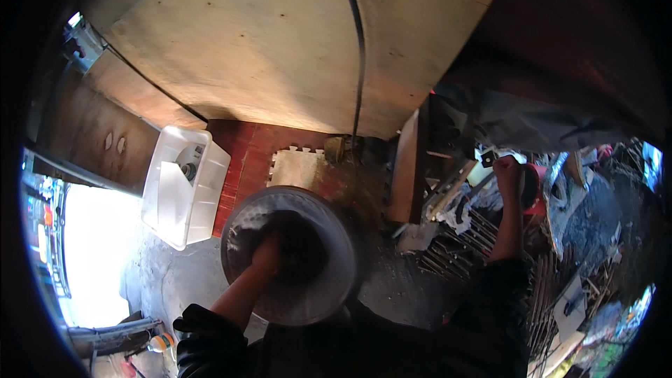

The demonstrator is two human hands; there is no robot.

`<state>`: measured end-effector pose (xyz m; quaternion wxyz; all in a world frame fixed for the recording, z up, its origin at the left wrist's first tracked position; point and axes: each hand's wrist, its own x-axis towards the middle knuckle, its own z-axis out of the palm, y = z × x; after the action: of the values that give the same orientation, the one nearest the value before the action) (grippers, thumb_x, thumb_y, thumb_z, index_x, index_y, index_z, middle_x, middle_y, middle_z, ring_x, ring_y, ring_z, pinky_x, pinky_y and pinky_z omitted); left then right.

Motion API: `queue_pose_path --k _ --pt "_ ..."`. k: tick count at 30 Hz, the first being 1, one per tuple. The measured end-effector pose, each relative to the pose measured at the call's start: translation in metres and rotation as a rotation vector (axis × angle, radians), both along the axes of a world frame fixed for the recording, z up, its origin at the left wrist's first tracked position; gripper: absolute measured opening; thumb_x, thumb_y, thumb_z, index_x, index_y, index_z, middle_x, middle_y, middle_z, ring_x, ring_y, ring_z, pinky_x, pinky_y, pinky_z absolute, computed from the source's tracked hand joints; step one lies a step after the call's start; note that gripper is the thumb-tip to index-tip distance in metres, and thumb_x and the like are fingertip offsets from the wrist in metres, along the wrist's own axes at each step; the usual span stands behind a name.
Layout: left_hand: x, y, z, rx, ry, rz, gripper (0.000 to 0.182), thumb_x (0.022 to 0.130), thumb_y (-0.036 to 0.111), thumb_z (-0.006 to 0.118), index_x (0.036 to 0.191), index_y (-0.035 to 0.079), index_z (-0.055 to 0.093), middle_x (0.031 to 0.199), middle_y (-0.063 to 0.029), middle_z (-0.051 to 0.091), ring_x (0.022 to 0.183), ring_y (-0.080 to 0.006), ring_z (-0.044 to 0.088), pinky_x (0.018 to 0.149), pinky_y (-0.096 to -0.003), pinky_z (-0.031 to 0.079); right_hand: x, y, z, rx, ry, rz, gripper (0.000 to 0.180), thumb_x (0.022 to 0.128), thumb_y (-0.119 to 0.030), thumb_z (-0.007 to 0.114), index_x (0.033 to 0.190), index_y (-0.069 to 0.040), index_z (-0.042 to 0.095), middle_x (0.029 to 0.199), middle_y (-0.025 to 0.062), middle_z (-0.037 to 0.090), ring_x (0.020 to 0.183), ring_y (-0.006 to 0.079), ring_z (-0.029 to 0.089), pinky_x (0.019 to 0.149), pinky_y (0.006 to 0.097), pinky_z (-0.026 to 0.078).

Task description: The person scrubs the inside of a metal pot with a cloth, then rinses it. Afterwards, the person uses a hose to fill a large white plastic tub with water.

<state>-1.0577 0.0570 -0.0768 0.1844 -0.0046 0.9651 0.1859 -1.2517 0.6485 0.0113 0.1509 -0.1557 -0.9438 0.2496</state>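
Observation:
A large round grey tub (331, 294) stands in front of my body, its inside mostly in deep shadow. My left hand (269, 254) reaches down into it; the fingers are lost in the dark, so what they touch is hidden. Far to the right, my right hand (507, 166) is raised with the fingers curled closed. A small dark square piece (487, 159) with a pale spot shows at its fingertips and appears held. Directly behind that hand is a red container (535, 189) with a dark inside.
A white plastic bin (220, 184) with items inside stands left of the tub. A foam mat tile (296, 165) lies on red flooring. Plywood (283, 47) rises ahead, crossed by a black cable (360, 37). Metal rods (472, 236) and scrap crowd the right. A bottle (161, 343) lies lower left.

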Motion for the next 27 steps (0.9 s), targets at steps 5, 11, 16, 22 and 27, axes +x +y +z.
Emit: queue_pose_path --k 5,11,16,22,27 --pt "-0.012 0.011 0.051 0.091 -0.087 -0.047 0.056 0.066 0.030 0.074 0.111 0.003 0.054 0.109 -0.0182 0.055 0.106 -0.0350 0.052 0.091 -0.0412 0.042 0.118 -0.046 0.041 -0.050 0.102 0.146 0.014 0.074 -0.015 0.069 0.081 -0.005 0.061 0.076 0.0105 0.063 0.069 0.0234 0.063 0.062 0.0334 0.049" --pt "-0.038 0.091 0.130 0.483 0.037 -0.152 0.030 0.080 0.014 0.059 0.109 0.009 0.059 0.102 -0.0134 0.060 0.092 -0.0288 0.059 0.079 -0.0381 0.048 0.222 -0.094 0.076 -0.219 0.070 0.370 0.013 0.074 -0.007 0.069 0.082 -0.004 0.059 0.076 0.0084 0.057 0.064 0.0195 0.058 0.058 0.0301 0.046" --pt "-0.001 0.211 0.128 1.148 -0.517 -0.409 0.025 0.094 0.015 0.044 0.112 0.002 0.056 0.096 -0.0120 0.063 0.084 -0.0208 0.063 0.068 -0.0323 0.052 0.270 -0.136 0.076 -0.345 0.099 0.417 0.012 0.074 -0.004 0.068 0.084 -0.005 0.061 0.079 0.0068 0.058 0.072 0.0182 0.060 0.061 0.0292 0.048" --pt "0.031 0.263 0.130 1.055 -0.859 -0.336 0.016 0.087 0.010 0.056 0.099 0.000 0.057 0.094 -0.0081 0.061 0.088 -0.0180 0.062 0.082 -0.0323 0.050 0.309 -0.158 0.059 -0.365 0.128 0.269 0.008 0.078 -0.003 0.063 0.086 -0.003 0.061 0.082 0.0087 0.059 0.075 0.0204 0.061 0.064 0.0299 0.048" --pt "0.046 0.276 0.132 1.082 -0.891 -0.204 0.023 0.092 0.015 0.048 0.107 -0.001 0.056 0.094 -0.0118 0.062 0.085 -0.0207 0.064 0.080 -0.0328 0.052 0.334 -0.163 0.042 -0.592 0.163 0.109 0.015 0.078 -0.003 0.064 0.093 -0.003 0.059 0.085 0.0054 0.060 0.076 0.0126 0.059 0.065 0.0262 0.048"
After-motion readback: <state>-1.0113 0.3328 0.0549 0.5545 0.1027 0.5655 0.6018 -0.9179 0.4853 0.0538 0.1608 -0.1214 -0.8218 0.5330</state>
